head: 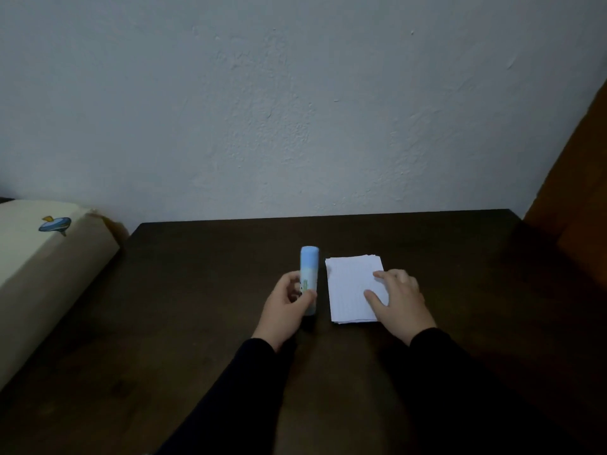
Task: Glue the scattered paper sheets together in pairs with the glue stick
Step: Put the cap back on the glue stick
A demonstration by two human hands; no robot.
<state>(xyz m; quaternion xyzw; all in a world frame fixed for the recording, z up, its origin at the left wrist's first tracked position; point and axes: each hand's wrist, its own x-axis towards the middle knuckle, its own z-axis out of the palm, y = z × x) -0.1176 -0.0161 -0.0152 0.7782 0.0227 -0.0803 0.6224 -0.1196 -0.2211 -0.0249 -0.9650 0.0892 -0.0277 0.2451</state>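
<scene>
Head view, dim light. Dark brown table [197, 323] set against a pale textured wall [295, 110]. Left hand [285, 307] is wrapped around the lower half of the glue stick [309, 274]: thumb across the front of the tube, fingers curled behind it, a closed grip. Glue stick is light blue with its cap on, cap end pointing away from the person; whether its base touches the table cannot be told. Paper sheets [351, 287] sit in a single white stack, edges slightly uneven at the far and near ends, flat on the table just right of the glue stick, with a narrow strip of bare table between them. Right hand [399, 300] lies palm down on the right part of the stack, fingers spread and extended, fingertips [369, 294] resting on the top sheet; nothing gripped, hand flat and open. Both forearms are in black sleeves [437, 356]. A cream box [42, 274] with a small blue and yellow sticker rests at the table's left edge, well apart from the hands. Orange-brown surface [578, 178] at far right, identity unclear
</scene>
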